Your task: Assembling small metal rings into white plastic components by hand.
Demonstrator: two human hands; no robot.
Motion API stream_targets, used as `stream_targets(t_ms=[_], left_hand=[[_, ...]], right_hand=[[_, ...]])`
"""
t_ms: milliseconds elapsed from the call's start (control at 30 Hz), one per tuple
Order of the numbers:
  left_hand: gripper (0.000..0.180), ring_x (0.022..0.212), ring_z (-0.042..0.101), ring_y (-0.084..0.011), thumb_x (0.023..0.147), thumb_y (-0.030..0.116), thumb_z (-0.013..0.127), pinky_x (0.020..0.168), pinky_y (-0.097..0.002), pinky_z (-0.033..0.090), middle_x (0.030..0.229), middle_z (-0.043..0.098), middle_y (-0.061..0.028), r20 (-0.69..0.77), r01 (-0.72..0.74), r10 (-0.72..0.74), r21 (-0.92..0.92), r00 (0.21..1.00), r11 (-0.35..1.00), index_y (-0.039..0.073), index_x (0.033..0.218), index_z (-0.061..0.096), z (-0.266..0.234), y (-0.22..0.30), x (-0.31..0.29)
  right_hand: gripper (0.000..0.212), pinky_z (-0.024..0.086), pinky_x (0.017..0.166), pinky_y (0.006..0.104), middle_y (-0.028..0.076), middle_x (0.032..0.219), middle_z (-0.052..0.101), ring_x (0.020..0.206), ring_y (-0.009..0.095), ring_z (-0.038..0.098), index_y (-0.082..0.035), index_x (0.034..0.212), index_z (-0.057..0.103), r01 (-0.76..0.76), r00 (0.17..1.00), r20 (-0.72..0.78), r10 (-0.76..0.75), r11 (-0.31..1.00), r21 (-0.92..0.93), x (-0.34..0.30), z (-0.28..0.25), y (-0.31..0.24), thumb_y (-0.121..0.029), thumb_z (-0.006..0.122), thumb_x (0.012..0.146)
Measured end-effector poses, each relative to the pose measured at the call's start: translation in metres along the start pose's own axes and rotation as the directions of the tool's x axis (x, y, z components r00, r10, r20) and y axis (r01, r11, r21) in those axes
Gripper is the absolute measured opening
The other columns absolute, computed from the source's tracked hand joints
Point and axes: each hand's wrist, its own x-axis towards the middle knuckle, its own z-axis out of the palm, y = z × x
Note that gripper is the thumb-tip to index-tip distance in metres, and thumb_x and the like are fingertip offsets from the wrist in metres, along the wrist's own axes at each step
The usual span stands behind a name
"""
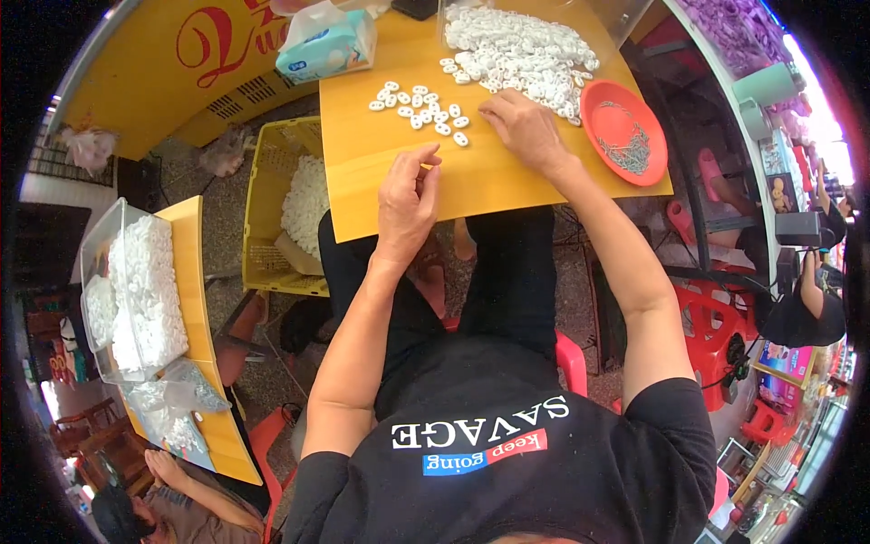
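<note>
My left hand (pixel 408 198) is over the front part of the yellow table (pixel 362 186), its fingers curled and thumb close to the index finger. Anything between those fingers is too small or hidden to make out. My right hand (pixel 527 134) reaches to the near edge of a heap of small white oval pieces (pixel 521 45), fingertips drawn together and pointing left. What they pinch, if anything, does not show. Between the hands and the far left lies a loose group of white two-holed pieces (pixel 417 118). Right of my right hand sits a red plate (pixel 609 111) holding thin metal pins (pixel 632 152).
A tissue pack (pixel 328 50) stands at the table's far left. Below the left edge is a yellow crate (pixel 258 195) with white pieces. Another person's hand (pixel 166 469) rests by a side table with a clear bin (pixel 107 340). Red stools (pixel 711 326) stand right.
</note>
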Motion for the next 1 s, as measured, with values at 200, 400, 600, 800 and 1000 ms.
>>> stream_targets(t_ms=[200,400,600,800,1000], left_hand=[[0.03,0.067,0.059,-0.0186,0.085,-0.006,0.06,0.06,-0.0293,0.048,0.092,0.062,-0.0106,0.001,-0.038,0.038,0.029,0.999,0.999,0.002,0.114,0.06,0.0,-0.003,-0.001],[0.028,0.066,0.06,-0.0182,0.085,-0.005,0.06,0.06,-0.0288,0.048,0.09,0.062,-0.011,0.009,-0.037,0.037,0.039,0.999,0.999,0.002,0.113,0.06,-0.002,0.001,-0.002],[0.02,0.069,0.06,-0.016,0.088,0.0,0.062,0.062,-0.0269,0.048,0.087,0.062,-0.0108,-0.031,-0.025,0.025,0.021,0.999,0.999,0.0,0.108,0.063,0.012,0.014,-0.011],[0.012,0.08,0.06,-0.0144,0.091,0.005,0.062,0.072,-0.0261,0.048,0.089,0.061,-0.0078,-0.074,0.106,-0.138,-0.327,0.988,0.939,-0.003,0.101,0.063,0.024,0.033,-0.025],[0.011,0.083,0.055,-0.0073,0.096,0.007,0.058,0.075,-0.0216,0.046,0.095,0.061,-0.0015,0.023,0.225,-0.242,-0.468,0.97,0.855,-0.001,0.104,0.062,0.02,0.042,-0.03]], right_hand=[[0.011,0.051,0.075,0.0411,0.012,0.095,0.065,0.087,0.032,0.064,-0.006,0.09,0.065,-0.145,0.985,0.103,0.139,0.988,0.053,-0.001,-0.011,-0.007,-0.016,0.063,0.087],[0.017,0.051,0.072,0.0385,0.011,0.09,0.066,0.084,0.028,0.065,-0.007,0.099,0.066,-0.218,0.97,0.113,0.217,0.976,-0.005,-0.012,-0.008,-0.011,-0.017,0.064,0.087],[0.02,0.051,0.067,0.0195,-0.001,0.087,0.067,0.07,0.004,0.059,-0.002,0.104,0.067,-0.455,0.745,0.453,0.49,-0.124,0.882,-0.037,-0.017,-0.059,-0.015,0.069,0.089],[0.015,0.053,0.066,0.0224,0.003,0.088,0.067,0.071,0.009,0.062,-0.003,0.1,0.065,-0.299,0.756,0.438,0.486,-0.34,0.892,-0.062,-0.012,-0.106,-0.014,0.068,0.09],[0.017,0.05,0.067,0.0223,0.002,0.087,0.064,0.071,0.009,0.059,-0.002,0.101,0.062,-0.283,0.807,0.374,0.457,-0.256,0.924,-0.078,-0.029,-0.114,-0.015,0.067,0.091]])
